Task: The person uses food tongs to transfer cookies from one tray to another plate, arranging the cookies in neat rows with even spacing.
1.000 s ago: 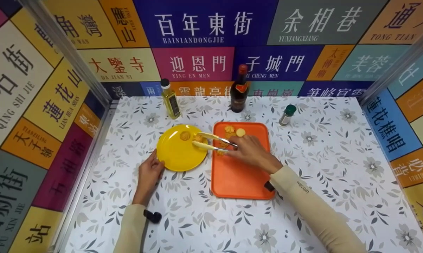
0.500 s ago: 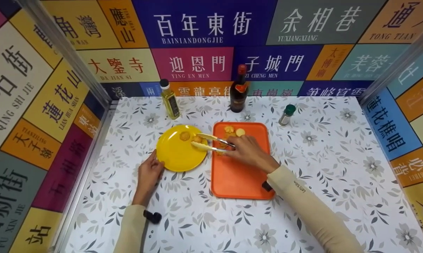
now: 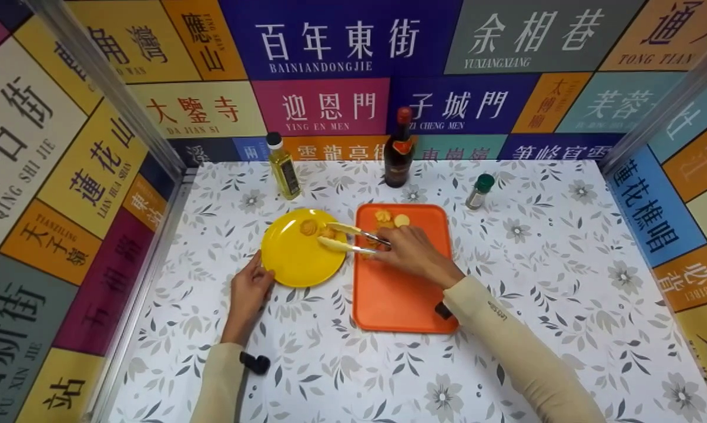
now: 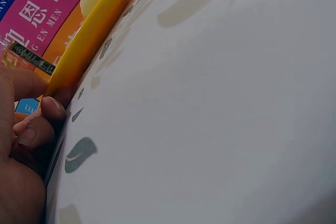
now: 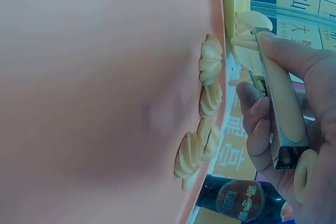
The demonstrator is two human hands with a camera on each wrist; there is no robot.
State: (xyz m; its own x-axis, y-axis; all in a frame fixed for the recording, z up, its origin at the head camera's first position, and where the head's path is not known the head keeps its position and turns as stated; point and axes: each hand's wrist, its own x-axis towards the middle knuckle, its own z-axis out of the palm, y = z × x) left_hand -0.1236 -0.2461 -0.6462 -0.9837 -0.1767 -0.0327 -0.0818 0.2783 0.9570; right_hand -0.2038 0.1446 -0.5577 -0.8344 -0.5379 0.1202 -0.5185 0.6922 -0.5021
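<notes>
My left hand (image 3: 251, 286) pinches the left rim of a round yellow plate (image 3: 300, 263); the thumb and fingers (image 4: 39, 129) at the rim show in the left wrist view. My right hand (image 3: 415, 254) grips metal tongs (image 3: 369, 236) with cream tips, also seen as tongs (image 5: 283, 98) in the right wrist view. The tips are over the plate's right part, around or beside a piped cookie (image 3: 328, 231). To its left another swirled cookie (image 3: 309, 227) lies on the plate. Several cookies (image 3: 384, 217) lie at the far end of an orange tray (image 3: 400, 305), partly hidden by my right hand.
Behind the plate stands an oil bottle (image 3: 284, 171). A dark bottle with a red cap (image 3: 398, 155) is behind the tray, and a small green-capped jar (image 3: 480, 192) is farther right. Printed panels (image 3: 324, 107) wall the floral-covered table (image 3: 329, 364).
My right hand and the tongs have shifted slightly left, and the cookie at the tips has come closer to the other one on the plate. The left hand stays at the rim.
</notes>
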